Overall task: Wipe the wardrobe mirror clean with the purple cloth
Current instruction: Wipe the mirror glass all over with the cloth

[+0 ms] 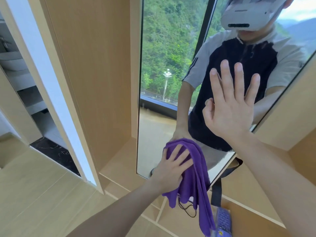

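— Where are your hands now?

— Your left hand point(171, 165) lies flat on the purple cloth point(193, 175) and presses it on the mirror point(153, 130), near the mirror's bottom edge. The fingers are straight and spread; they do not curl around the cloth.

— And the cloth itself?

— It is folded. Its upper part is between your palm and the glass, and the rest hangs down past the bottom edge of the mirror, in front of the wooden wardrobe point(95, 69).

— What does the right hand do?

— Your right hand point(230, 103) is open, with all fingers straight and apart. It is flat at the glass near the mirror's right edge, higher than the left one, and it holds nothing. I cannot tell if the palm really touches the glass.

— What shows in the mirror?

— You see your own reflection with a grey headset point(248, 16), a window and green trees.

— Anything below?

— A purple, blurred thing point(222, 223) is at the lower edge of the view, under the hanging cloth. I cannot tell what it is.
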Available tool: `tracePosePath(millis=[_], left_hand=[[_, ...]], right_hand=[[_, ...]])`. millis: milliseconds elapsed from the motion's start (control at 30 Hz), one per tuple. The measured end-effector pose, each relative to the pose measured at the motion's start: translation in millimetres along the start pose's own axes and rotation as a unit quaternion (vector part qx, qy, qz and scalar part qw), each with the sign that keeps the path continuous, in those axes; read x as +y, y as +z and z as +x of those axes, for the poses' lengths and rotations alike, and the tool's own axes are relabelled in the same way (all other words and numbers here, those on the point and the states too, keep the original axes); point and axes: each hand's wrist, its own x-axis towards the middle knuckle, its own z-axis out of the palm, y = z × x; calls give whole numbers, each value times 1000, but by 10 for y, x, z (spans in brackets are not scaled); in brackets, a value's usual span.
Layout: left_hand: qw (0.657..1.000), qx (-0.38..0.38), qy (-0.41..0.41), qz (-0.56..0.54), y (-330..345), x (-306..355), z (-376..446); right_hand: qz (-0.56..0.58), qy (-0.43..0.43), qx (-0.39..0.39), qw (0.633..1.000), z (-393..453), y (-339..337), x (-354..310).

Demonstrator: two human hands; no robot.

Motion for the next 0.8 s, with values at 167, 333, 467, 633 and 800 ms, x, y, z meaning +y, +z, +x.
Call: tracePosePath(millis=[167,333,467,633,800], left_hand=[[990,94,-105,-9,-479,-475,111],[954,222,-194,-49,-1189,-773,411],[938,278,-203,-48,-1631,-870,593],[947,285,-145,-24,-2181,-899,877],[953,278,-121,-14,-2616,-852,1110]], right_hand=[[-1,-1,0,1000,-7,10,6],[-5,1,10,1000,-5,10,-8],[-12,5,16,1000,1,8,-39],[54,10,22,998,183,-209,-42],[61,42,40,996,843,-509,128]])
